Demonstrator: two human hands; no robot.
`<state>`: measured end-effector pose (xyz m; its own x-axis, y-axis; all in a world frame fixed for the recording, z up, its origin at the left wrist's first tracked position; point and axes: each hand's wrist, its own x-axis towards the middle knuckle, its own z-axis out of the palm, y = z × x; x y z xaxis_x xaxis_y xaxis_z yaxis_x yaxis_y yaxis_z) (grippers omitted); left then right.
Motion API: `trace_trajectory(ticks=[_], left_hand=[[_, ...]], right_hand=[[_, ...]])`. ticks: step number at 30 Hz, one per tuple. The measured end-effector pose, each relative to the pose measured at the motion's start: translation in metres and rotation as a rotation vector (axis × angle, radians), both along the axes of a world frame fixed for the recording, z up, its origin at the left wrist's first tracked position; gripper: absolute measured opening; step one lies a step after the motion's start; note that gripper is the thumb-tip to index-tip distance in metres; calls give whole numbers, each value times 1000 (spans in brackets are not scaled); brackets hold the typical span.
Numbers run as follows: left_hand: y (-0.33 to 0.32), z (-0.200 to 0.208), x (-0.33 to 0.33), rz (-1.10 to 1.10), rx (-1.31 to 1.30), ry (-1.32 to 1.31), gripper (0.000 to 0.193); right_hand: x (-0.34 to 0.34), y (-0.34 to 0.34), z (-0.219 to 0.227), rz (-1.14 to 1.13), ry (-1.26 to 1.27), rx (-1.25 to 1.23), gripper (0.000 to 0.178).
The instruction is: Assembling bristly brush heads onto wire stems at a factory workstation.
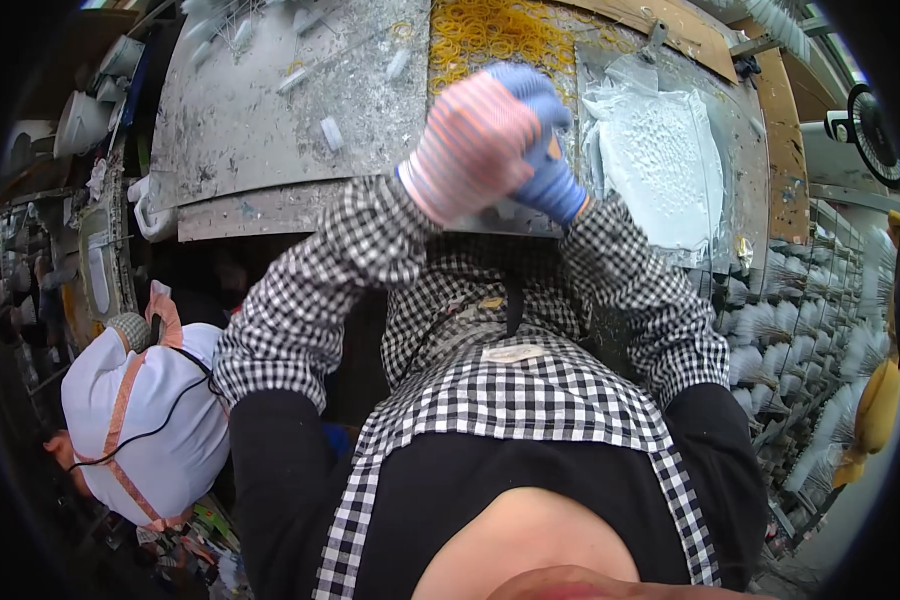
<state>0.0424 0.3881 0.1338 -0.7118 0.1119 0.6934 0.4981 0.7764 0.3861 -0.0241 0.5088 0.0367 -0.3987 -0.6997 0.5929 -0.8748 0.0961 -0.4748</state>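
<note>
My left hand (475, 148), in a pink striped glove, is raised over the near edge of the table, its fingers curled. Pressed against it is my right hand (550, 140), in a blue glove, also closed. Both gloves are partly smeared by motion, and whatever lies between them is hidden. Just beyond the hands, a pile of yellow rubber bands (500, 38) covers a strip of the table. To the right of my right hand lies a white, bumpy, paste-like slab (660, 165) on a plastic sheet.
Small whitish pieces (331, 133) lie scattered on the stained grey table (260, 140). Racks of white bristle tufts (790, 330) stand at the right, below a black fan (873, 122). Another person in white and orange clothing (160, 420) is at the lower left.
</note>
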Motion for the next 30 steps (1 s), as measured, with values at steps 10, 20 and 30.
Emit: trace_trajectory(ticks=[10,20,30], left_hand=[[3,-12,25,-232,-12,184,24],[12,-18,-72,-79,51,91,25],[-11,20,-33,-73,-160,120,22]], right_hand=[[20,24,0,-14,-319,19,22],[-29,19,-49,-65,-650,-54,53],[-7,16,0,-90,-202,179,44]])
